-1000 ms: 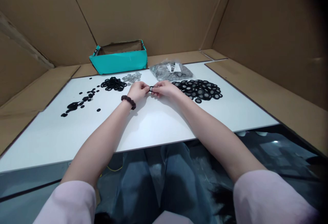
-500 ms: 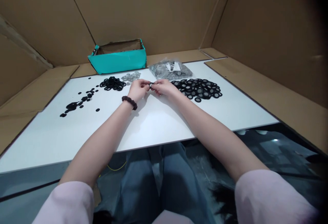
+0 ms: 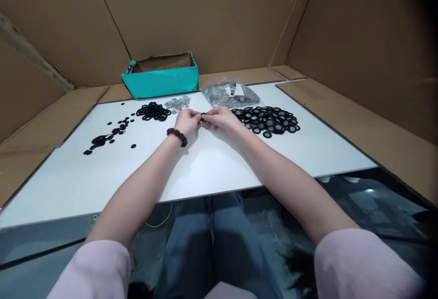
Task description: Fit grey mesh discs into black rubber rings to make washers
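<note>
My left hand point(image 3: 187, 121) and my right hand point(image 3: 221, 117) meet over the middle of the white board point(image 3: 205, 162), fingertips pinched together on one small black ring point(image 3: 202, 116) between them. A dark hair tie sits on my left wrist. To the right of my right hand lies a heap of black rings with grey mesh centres point(image 3: 268, 119). A pile of plain black rings point(image 3: 152, 111) and a small pile of grey mesh discs point(image 3: 177, 103) lie just beyond my left hand.
A clear bag of grey discs point(image 3: 230, 94) and a teal open box point(image 3: 160, 80) stand at the back. Scattered small black pieces point(image 3: 106, 137) lie at the left. Cardboard walls enclose the board on three sides. My knees are below the front edge.
Both hands stay pinched on the small ring and have only shifted slightly; the camera view moved a little.
</note>
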Available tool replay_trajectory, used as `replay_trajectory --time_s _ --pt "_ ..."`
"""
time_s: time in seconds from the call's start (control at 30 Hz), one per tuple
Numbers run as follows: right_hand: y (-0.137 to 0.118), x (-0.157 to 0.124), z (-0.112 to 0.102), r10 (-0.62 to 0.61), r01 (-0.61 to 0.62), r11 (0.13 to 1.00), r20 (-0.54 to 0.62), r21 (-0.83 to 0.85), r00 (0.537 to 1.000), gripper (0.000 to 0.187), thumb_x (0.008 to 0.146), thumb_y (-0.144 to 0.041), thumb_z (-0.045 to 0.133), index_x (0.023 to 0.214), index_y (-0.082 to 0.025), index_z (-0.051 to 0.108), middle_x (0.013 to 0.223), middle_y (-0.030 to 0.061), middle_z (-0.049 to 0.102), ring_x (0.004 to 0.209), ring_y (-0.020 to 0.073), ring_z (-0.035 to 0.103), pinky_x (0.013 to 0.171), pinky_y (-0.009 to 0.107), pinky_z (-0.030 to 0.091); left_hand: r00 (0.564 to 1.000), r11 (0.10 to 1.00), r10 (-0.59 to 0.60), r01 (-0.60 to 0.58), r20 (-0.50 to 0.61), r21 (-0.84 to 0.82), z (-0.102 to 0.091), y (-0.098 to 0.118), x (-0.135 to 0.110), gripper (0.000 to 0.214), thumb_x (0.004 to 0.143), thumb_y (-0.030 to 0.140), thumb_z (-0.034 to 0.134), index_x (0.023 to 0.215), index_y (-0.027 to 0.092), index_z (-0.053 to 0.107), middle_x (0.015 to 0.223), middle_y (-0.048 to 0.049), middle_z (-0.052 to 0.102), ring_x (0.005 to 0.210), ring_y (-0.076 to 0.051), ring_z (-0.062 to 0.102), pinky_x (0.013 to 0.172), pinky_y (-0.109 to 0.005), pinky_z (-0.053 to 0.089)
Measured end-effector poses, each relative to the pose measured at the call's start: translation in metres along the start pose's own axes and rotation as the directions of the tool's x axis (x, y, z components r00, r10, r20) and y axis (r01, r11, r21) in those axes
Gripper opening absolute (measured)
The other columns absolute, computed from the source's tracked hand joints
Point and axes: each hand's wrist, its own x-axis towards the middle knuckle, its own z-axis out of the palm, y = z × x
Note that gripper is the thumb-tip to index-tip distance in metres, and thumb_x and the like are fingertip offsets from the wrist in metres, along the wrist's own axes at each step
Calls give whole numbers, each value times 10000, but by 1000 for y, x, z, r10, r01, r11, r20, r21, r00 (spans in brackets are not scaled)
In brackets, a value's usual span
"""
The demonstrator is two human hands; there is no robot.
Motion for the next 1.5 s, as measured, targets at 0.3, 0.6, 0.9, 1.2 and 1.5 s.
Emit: replay_trajectory --time_s 0.3,0.6,0.9,1.2,1.5 --pt "-1 -1 0 -16 16 1000 -18 5 1000 156 735 -85 681 606 -125 605 545 46 620 521 113 587 504 201 458 999 1000 25 -25 -36 15 2 0 0 62 738 182 583 704 159 629 626 -38 632 676 -157 615 698 -281 523" --pt "-5 -6 -3 60 -63 981 23 182 998 222 800 -35 639 590 -94 599 587 62 641 499 82 586 472 158 462 995 994 97 -97 -4 -53 -1 7 -3 88 722 175 609 769 127 666 677 -31 664 616 -113 581 637 -237 501" --pt "-3 1 0 82 -90 964 39 250 996 196 764 -23 680 606 -102 594 545 27 604 456 67 539 516 195 529 995 991 85 -91 -60 -95 -2 7 1 173 775 205 565 868 117 682 769 -53 693 685 -123 611 625 -223 503" --pt "-2 -1 1 61 -64 983 27 171 998 211 798 -10 609 608 -98 591 524 35 607 451 71 542 478 166 481 999 999 35 -35 -2 20 -2 0 3 39 759 184 574 746 156 598 651 -19 608 592 -126 553 597 -248 468" --pt "7 11 7 -90 95 994 -83 56 992 173 755 -36 587 634 -152 544 546 -1 591 497 95 551 536 206 486 995 995 -27 36 96 -94 5 5 -2 128 821 178 530 701 193 490 544 16 530 466 -99 475 511 -231 392"
